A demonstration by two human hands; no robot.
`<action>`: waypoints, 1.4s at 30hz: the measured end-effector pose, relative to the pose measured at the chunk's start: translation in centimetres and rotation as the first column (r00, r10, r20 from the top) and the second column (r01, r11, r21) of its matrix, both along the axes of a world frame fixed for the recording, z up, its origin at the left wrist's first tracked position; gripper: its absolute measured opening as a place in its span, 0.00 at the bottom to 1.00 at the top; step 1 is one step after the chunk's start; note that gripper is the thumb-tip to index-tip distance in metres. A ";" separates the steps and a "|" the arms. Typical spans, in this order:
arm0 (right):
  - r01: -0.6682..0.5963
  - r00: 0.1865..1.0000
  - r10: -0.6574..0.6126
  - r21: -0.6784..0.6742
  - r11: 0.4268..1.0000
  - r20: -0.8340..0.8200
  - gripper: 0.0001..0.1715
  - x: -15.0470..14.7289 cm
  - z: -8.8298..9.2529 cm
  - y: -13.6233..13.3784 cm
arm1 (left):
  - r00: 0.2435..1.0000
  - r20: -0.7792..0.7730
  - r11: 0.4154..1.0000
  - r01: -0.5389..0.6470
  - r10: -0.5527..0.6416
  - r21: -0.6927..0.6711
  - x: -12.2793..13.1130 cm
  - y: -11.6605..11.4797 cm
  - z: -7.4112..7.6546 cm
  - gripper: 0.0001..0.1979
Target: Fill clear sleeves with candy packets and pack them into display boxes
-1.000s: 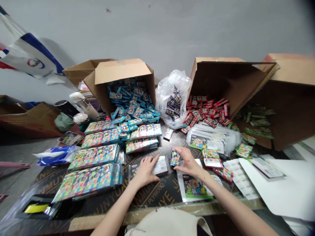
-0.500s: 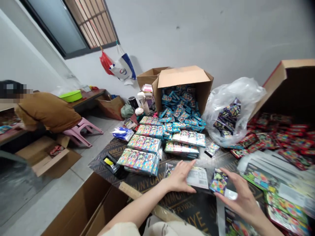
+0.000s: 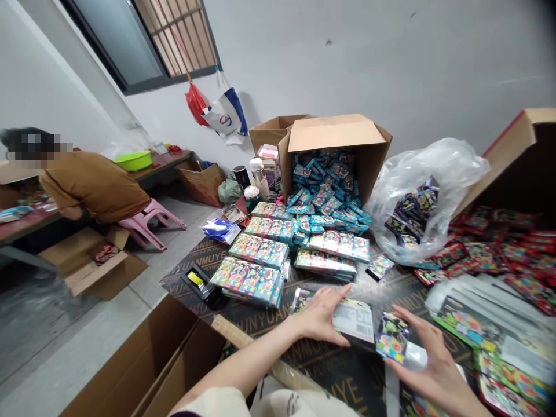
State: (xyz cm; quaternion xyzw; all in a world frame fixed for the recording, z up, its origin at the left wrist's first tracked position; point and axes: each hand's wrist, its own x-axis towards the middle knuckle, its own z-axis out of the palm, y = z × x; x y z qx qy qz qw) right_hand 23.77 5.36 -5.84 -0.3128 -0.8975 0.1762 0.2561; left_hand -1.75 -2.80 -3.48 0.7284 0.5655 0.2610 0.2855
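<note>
On the desk (image 3: 339,376), a carton (image 3: 336,133) of blue boxes (image 3: 321,191) lies open beyond the flat packet (image 3: 358,321), and a clear bag (image 3: 391,179) sits beyond the packet to its right. Wrapped stacks (image 3: 339,246) stand between packet and carton. The left hand (image 3: 324,315) lies palm down over the packet, thumb and fingers spread wide; the right hand (image 3: 436,362) grips a small purple box (image 3: 392,336) between thumb and fingers, just right of the packet.
</note>
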 end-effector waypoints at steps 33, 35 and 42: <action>0.217 0.975 -0.221 -0.206 0.954 0.001 0.23 -2.9 1.2 -2.5 | 0.956 0.081 0.956 -0.288 0.283 0.063 1.5 1.3 -0.5 0.48; 0.169 0.984 -0.176 -0.267 0.949 -0.004 0.24 -2.5 1.2 -2.3 | 0.962 0.061 0.961 -0.271 0.268 0.061 1.5 1.2 -0.6 0.47; 0.100 0.989 -0.128 -0.307 0.947 -0.074 0.30 -2.8 1.4 -1.8 | 0.949 0.106 0.947 -0.308 0.298 0.090 1.8 1.0 -1.1 0.45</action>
